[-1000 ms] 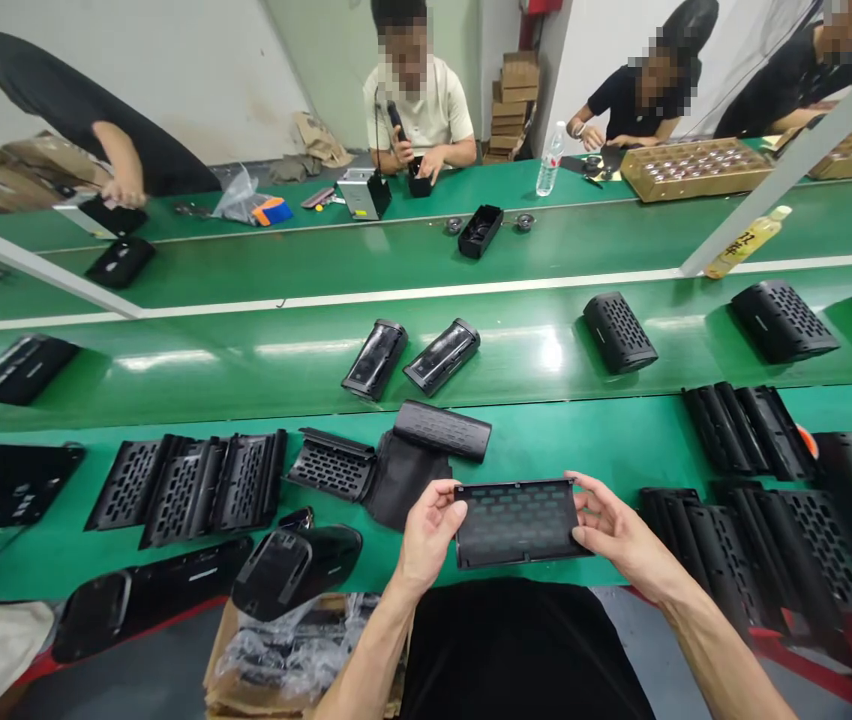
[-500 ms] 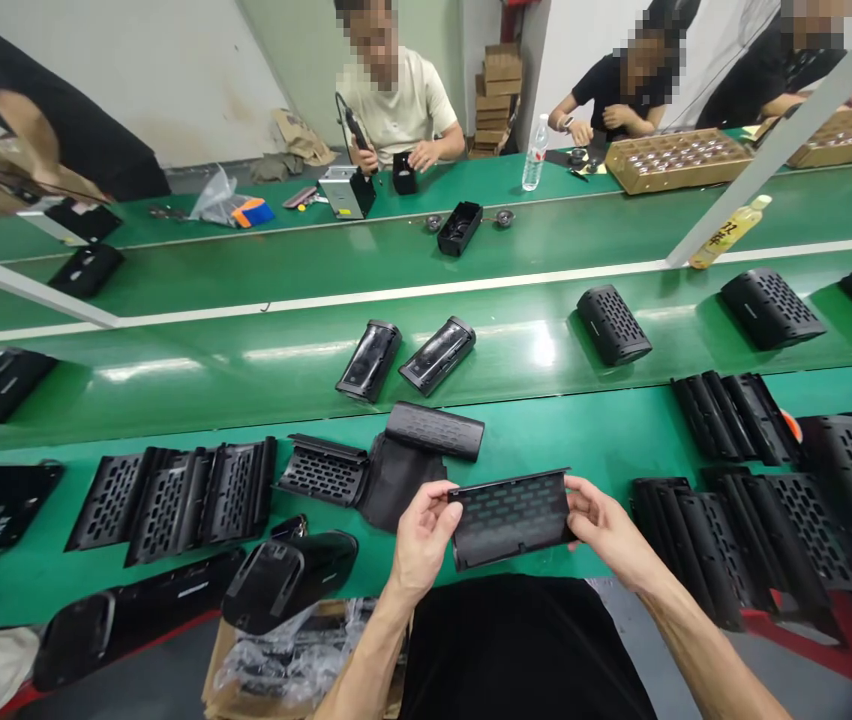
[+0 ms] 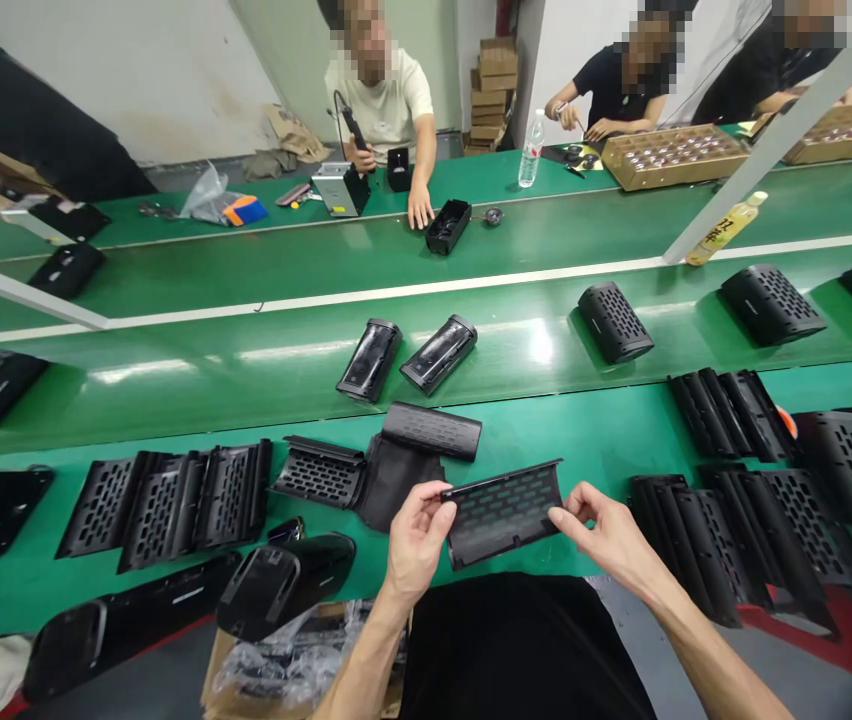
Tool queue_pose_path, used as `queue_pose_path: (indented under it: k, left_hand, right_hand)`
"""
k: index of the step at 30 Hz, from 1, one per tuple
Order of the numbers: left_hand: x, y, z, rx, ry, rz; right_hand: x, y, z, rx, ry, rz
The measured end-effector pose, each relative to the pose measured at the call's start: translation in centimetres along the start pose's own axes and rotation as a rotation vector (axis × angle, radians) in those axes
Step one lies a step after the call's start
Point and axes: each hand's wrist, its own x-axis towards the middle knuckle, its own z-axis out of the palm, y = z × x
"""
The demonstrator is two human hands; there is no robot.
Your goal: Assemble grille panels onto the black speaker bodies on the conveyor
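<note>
I hold a black perforated grille panel (image 3: 502, 511) by its two ends over the near edge of the green bench (image 3: 591, 440). My left hand (image 3: 415, 545) pinches the panel's left end. My right hand (image 3: 606, 535) grips its right end with the fingers curled round it. The panel is tilted, its right end higher. Just beyond it lie a piece of black cloth (image 3: 394, 482), a cloth-covered grille (image 3: 432, 431) and another bare grille (image 3: 321, 471).
Stacks of black grilles lie left (image 3: 167, 495) and right (image 3: 741, 540) on the bench. Speaker bodies (image 3: 441, 353) and housings (image 3: 615, 321) ride the belt beyond. Black shells (image 3: 287, 580) sit over a carton at my left. Other people work across the line.
The panel has tipped from nearly flat to tilted, its right end raised and its left end lowered. Across the line, a person's hand has reached out to a black housing.
</note>
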Motion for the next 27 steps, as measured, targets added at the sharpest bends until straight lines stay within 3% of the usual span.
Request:
queue_pose_path:
  k: [3,5,11,14,17,20,23,27]
  left_hand:
    - [-0.3,-0.2,0.1,0.015,-0.008,0.003]
    - [-0.3,-0.4,0.2,0.025,-0.012,0.008]
    - [0.1,-0.8,-0.4,0.01,0.08,0.027]
    - [0.2,-1.2,-1.0,-0.006,0.116,0.022]
    - [0.3,-1.3,-1.5,-0.02,0.132,0.027]
    - [0.3,-1.5,-1.7,-0.03,0.134,0.031]
    - [0.3,-1.6,-1.9,-0.046,0.13,0.022]
    - [0.4,-2.0,-1.9,-0.068,0.13,0.004]
  right_hand:
    - [0.0,-0.5,0.4,-0.17,0.058,-0.062]
    - [0.3,-0.4,0.6,-0.114,0.045,-0.026]
    - [1.0,0.4,0.0,0.709,-0.108,0.255]
    - [1.1,1.1,-0.2,0.853,-0.182,0.281]
    - [1.1,3.8,0.0,0.728,-0.199,0.248]
    - [0.1,8.7,0.2,0.252,-0.21,0.222]
    - [-2.6,13.8,0.1,-0.099,-0.231,0.278]
    - [-7.6,18.6,-0.3,-0.209,-0.19,0.396]
